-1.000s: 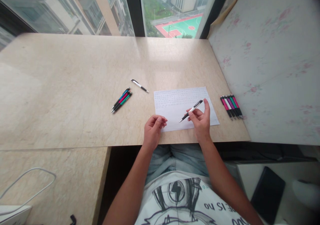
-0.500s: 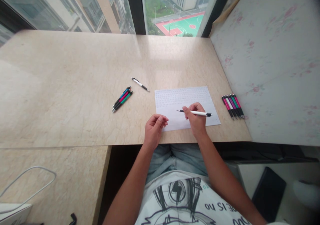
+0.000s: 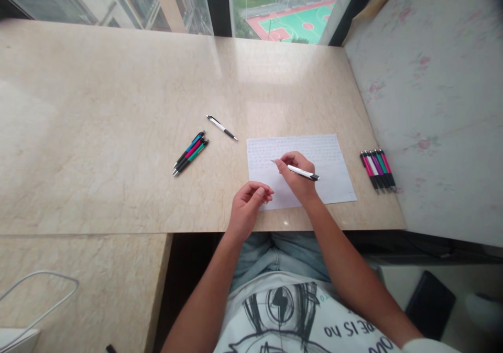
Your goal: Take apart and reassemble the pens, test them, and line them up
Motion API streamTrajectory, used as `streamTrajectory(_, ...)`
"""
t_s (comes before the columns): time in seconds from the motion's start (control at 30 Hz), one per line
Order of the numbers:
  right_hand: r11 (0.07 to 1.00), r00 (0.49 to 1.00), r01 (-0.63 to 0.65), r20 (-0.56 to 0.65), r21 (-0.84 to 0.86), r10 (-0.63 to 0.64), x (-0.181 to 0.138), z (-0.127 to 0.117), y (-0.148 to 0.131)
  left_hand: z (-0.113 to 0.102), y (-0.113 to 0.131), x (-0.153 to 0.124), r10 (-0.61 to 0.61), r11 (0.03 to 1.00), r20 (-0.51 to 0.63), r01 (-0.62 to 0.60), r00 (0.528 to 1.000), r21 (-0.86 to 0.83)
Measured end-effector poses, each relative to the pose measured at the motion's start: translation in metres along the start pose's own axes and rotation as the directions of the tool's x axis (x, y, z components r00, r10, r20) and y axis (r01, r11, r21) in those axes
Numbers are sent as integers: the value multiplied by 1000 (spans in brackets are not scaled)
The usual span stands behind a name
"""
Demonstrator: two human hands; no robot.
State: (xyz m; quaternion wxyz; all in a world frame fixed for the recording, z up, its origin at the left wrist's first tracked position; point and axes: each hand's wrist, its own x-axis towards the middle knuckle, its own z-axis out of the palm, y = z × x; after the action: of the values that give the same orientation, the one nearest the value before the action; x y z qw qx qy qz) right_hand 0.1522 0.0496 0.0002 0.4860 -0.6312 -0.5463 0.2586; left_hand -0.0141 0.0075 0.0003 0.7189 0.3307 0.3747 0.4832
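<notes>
A white ballpoint pen (image 3: 302, 173) with black clip and grip sits between the fingers of my right hand (image 3: 299, 177). Its tip points left, close to the sheet of paper (image 3: 334, 185), near the end of the handwritten lines. Whether the tip touches the paper I cannot tell. Over the sheet's lower left corner lies my left hand (image 3: 249, 203), its fingers loosely curled against the thumb, with nothing visible in them. Handwriting fills the upper part of the sheet, and part of it is hidden behind my right hand.
Left of the sheet lie another white pen (image 3: 222, 128) and a small group of blue, pink and green pens (image 3: 191, 154). Several coloured pens (image 3: 377, 171) stand in a row on the right, beside the papered wall (image 3: 440, 133). A pale cable (image 3: 43, 273) loops at lower left.
My right hand has moved up and left across the sheet with the pen, bringing its tip near the written lines. The left hand stays by the corner. The view has shifted slightly.
</notes>
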Motion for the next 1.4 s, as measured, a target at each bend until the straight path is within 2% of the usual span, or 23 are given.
streamTrajectory(0.17, 994, 1000, 17, -8, -110, -18, -2, 2, 3, 0, 4, 1, -61, 997, 13, 62, 998, -53)
streamTrajectory(0.33, 981, 997, 64, 43, -184, -57, -3, 1, 1, 1, 7, 2, -111, 989, -3, 110, 994, -103)
streamTrajectory(0.5, 957, 997, 80, 22, -279, -77, -4, 3, 1, 1, 8, 2, -133, 985, -7, 131, 991, -110)
streamTrajectory(0.93, 942, 994, 112, 48, -316, -102, -5, 6, 3, 0, 8, 2, -125, 989, 8, 125, 992, -83)
streamTrajectory(1.4, 934, 993, 120, 24, -336, -118, -5, 6, 3, 1, 8, 2, -127, 988, 2, 126, 992, -90)
